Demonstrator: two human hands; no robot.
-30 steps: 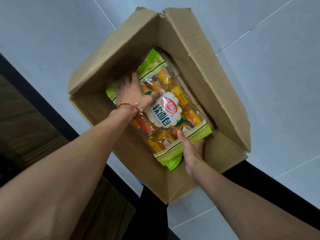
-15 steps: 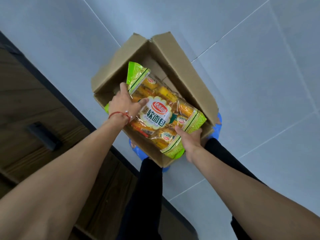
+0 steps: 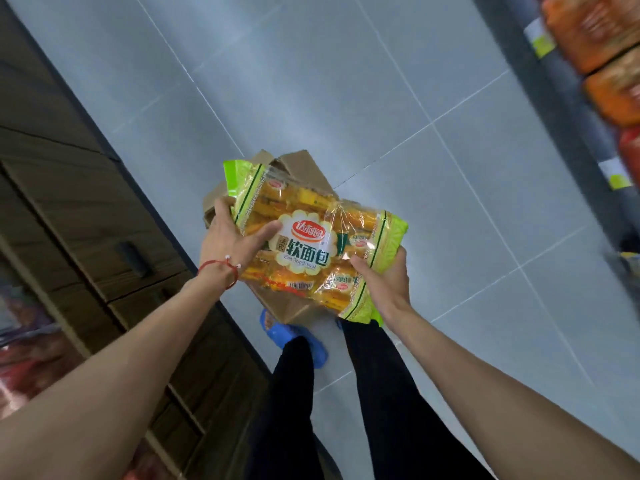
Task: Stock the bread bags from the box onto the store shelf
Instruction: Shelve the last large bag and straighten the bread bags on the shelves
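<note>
the bread bag (image 3: 311, 251), clear with green ends and a white label in the middle, is held up in the air above the cardboard box (image 3: 294, 171), which sits on the grey tiled floor (image 3: 346, 81) with its flaps open and is mostly hidden behind the bag. the left hand (image 3: 235, 237) is clamped on the bag's left side, thumb across the front by the label and fingers wrapped around the back; a red string bracelet (image 3: 221, 268) circles that wrist. the right hand (image 3: 384, 275) is closed on the bag's lower right corner, just beside the green end seal. below the bag, black trouser legs (image 3: 294, 393) and a blue slipper (image 3: 294, 341) stand close to the box. left of the box runs a dark wooden cabinet (image 3: 86, 202). well to the right of the box, at the frame edge, a shelf (image 3: 571, 98) carries blurred orange packets (image 3: 609, 77)
</note>
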